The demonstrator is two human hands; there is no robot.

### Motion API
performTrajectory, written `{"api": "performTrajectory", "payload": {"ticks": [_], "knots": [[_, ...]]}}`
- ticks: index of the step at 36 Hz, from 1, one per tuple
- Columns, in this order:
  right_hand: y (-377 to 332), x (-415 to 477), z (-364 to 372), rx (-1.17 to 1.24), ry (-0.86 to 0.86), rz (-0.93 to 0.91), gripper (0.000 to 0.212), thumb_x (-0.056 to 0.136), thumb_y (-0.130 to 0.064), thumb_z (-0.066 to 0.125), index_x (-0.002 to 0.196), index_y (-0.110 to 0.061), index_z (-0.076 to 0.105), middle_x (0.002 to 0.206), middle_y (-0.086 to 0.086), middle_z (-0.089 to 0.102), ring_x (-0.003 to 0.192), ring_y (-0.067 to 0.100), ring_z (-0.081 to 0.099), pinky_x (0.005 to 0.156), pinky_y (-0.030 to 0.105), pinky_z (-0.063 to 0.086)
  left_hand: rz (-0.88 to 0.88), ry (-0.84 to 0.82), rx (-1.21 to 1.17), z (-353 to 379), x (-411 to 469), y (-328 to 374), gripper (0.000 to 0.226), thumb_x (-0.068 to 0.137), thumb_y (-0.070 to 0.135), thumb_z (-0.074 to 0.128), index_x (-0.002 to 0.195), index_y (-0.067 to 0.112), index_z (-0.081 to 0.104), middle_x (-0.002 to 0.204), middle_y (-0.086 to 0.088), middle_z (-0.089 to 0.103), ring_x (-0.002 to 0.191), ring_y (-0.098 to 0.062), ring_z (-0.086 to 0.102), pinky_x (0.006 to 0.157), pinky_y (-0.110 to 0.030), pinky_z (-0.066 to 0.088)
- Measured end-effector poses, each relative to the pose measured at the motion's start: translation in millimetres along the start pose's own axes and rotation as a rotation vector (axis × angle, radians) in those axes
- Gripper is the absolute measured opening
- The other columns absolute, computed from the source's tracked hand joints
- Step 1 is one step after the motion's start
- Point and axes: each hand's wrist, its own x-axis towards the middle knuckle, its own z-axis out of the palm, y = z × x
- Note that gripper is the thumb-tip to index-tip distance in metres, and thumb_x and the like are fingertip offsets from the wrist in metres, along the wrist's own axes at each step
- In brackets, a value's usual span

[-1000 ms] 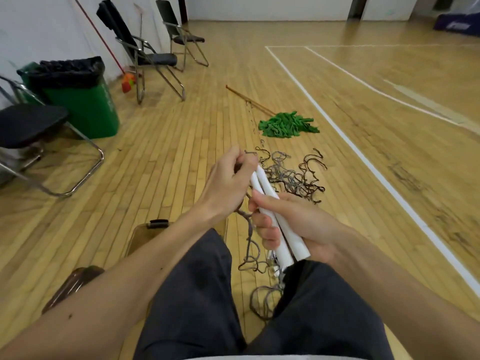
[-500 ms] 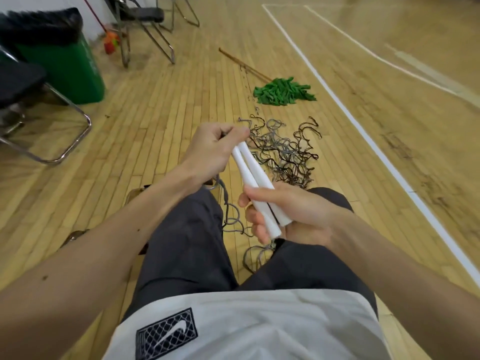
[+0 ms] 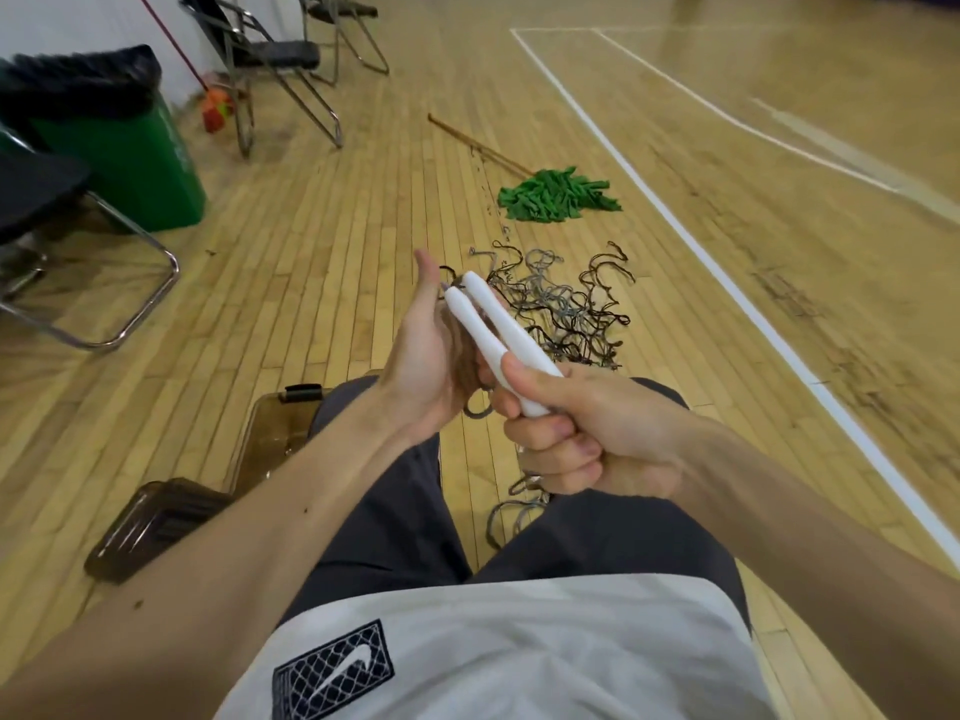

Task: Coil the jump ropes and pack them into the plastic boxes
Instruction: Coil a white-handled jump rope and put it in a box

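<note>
Head view: looking down over a seated person's lap onto a wooden gym floor [image 3: 322, 262].
Right hand [image 3: 587, 433]: clenching round the lower ends of the two white handles [image 3: 498, 335], thumb lying across them, just above the lap.
White handles: lying side by side, their tops angling up and away to the left.
Left hand [image 3: 426, 366]: standing just left of the white handles, palm turned toward them and thumb pointing straight up; its fingers are blurring behind the handles, so I cannot tell whether it is grasping anything.
Cord [image 3: 514, 511]: hanging in grey loops below the white handles, trailing down between the legs.
Plastic box [image 3: 275, 433]: sitting on the floor left of and below the white handles, partly hidden by the left forearm.
Lid [image 3: 150, 527]: lying further left, nearer the camera.
Rope pile [image 3: 566, 309]: sprawling tangled on the floor just beyond the white handles.
Green mop [image 3: 558, 194]: lying beyond the pile.
Green bin [image 3: 130, 163]: standing far left of the white handles.
Folding chairs [image 3: 270, 54]: standing furthest back.
</note>
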Motion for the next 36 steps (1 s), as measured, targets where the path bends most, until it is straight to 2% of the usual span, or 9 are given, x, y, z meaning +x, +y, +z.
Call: {"api": "performTrajectory", "payload": {"ticks": [5,10,16,21,25,28,31,34,36], "knots": [[-1,-1,-10,-0.032,0.083,-0.031,0.029,0.093,-0.04,0.053,0.081,-0.014,0.049,0.056,-0.006,0.025,0.039,0.003,0.021,0.036,0.015,0.02,-0.032,-0.056,0.072,3,-4,-22,0.071,0.099,0.067,0.012,0.092,0.013,0.058,0.067,-0.006,0.044,0.059,-0.015,0.038,0.061,-0.028,0.037],[1,-3,-15,-0.067,0.116,-0.056,0.03,0.095,-0.039,0.053,0.079,-0.013,0.048,0.053,-0.007,0.032,0.04,0.004,0.021,0.038,0.016,0.02,-0.074,-0.071,0.125,2,-12,-30,0.065,0.103,0.059,0.021,0.079,0.009,0.056,0.061,-0.003,0.044,0.053,-0.012,0.036,0.054,-0.021,0.039],[-1,-2,-16,-0.116,0.194,-0.092,0.03,0.096,-0.037,0.054,0.079,-0.012,0.051,0.052,-0.006,0.035,0.039,0.004,0.025,0.038,0.016,0.023,-0.053,-0.022,0.35,0,-15,-31,0.048,0.108,0.046,0.023,0.096,0.007,0.048,0.059,-0.002,0.041,0.052,-0.014,0.044,0.051,-0.015,0.041],[1,4,-26,-0.237,0.31,-0.101,0.031,0.102,-0.036,0.055,0.083,-0.011,0.052,0.059,-0.003,0.033,0.045,0.008,0.024,0.041,0.019,0.024,-0.074,-0.001,0.545,-1,-15,-36,0.032,0.11,0.032,0.028,0.101,0.007,0.047,0.057,0.007,0.044,0.051,-0.01,0.041,0.059,-0.024,0.046],[10,8,-35,-0.488,0.384,-0.122,0.033,0.103,-0.036,0.054,0.084,-0.01,0.053,0.059,-0.004,0.036,0.05,0.012,0.026,0.043,0.021,0.027,-0.019,-0.088,1.005,-5,-19,-36,0.025,0.108,0.038,0.034,0.108,0.017,0.047,0.069,0.007,0.047,0.06,-0.015,0.042,0.06,-0.036,0.038],[17,7,-42,-0.667,0.423,-0.105,0.033,0.102,-0.037,0.056,0.088,-0.008,0.057,0.056,-0.006,0.04,0.044,0.009,0.031,0.042,0.021,0.03,0.025,-0.155,1.417,-8,-25,-28,0.022,0.109,0.034,0.032,0.092,0.024,0.04,0.076,0.003,0.052,0.065,-0.015,0.049,0.058,-0.034,0.035],[21,5,-47,-0.817,0.434,-0.044,0.033,0.1,-0.039,0.058,0.09,-0.008,0.058,0.059,-0.004,0.045,0.041,0.009,0.036,0.043,0.023,0.034,0.043,-0.266,1.804,-11,-27,-15,0.021,0.109,0.036,0.03,0.093,0.023,0.035,0.077,0.004,0.048,0.065,-0.013,0.046,0.062,-0.033,0.037],[22,4,-50,-0.966,0.416,0.051,0.033,0.101,-0.042,0.056,0.086,-0.012,0.055,0.063,0.001,0.047,0.044,0.012,0.038,0.046,0.027,0.036,0.137,-0.424,2.048,-10,-28,-1,0.022,0.109,0.037,0.03,0.095,0.021,0.034,0.074,0.005,0.044,0.06,-0.012,0.042,0.061,-0.031,0.038],[22,2,-51,-0.991,0.371,0.174,0.033,0.101,-0.042,0.057,0.088,-0.011,0.056,0.065,0.002,0.045,0.045,0.013,0.035,0.045,0.026,0.034,0.269,-0.491,2.118,-7,-27,12,0.022,0.108,0.039,0.03,0.104,0.022,0.045,0.08,0.007,0.044,0.065,-0.012,0.045,0.061,-0.029,0.042]]}}
